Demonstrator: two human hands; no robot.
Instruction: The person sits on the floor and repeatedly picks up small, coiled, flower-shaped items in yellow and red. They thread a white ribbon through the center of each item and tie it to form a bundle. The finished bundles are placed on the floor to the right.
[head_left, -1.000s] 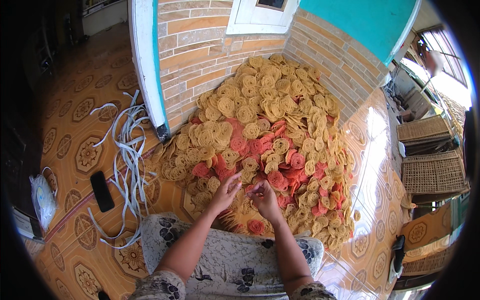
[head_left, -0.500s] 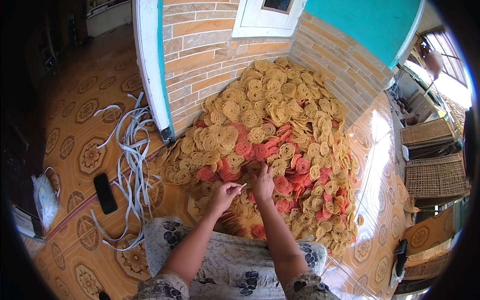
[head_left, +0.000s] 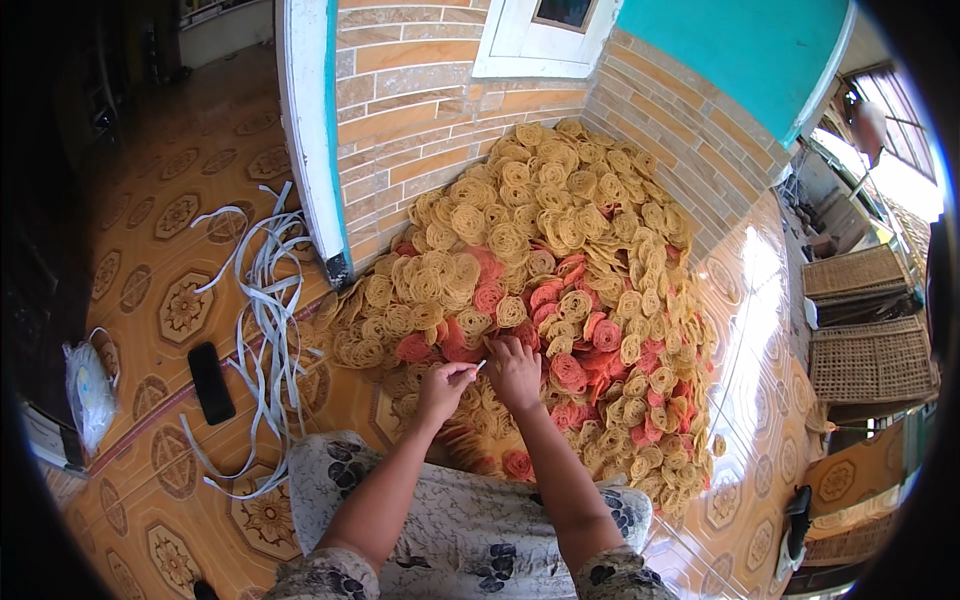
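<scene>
left hand (head_left: 441,392) pinched white piece (head_left: 481,366) | right hand (head_left: 515,378) was just beside, hold unclear | rosettes (head_left: 540,262) lay heaped on floor (head_left: 187,306) | step looked like fine fingerwork | next move seemed to need a light grip

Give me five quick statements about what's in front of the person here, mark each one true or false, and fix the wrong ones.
1. The left hand pinches a small white piece. True.
2. The right hand lies on the patterned cloth. False: the right hand is at the near part of the rosette pile.
3. The rosette pile mixes yellowish and coral-red pieces. True.
4. The black phone lies on top of the pale strips. False: the black phone lies to the left of the pale strips.
5. A clear plastic bag lies to the left of the black phone. True.
</scene>
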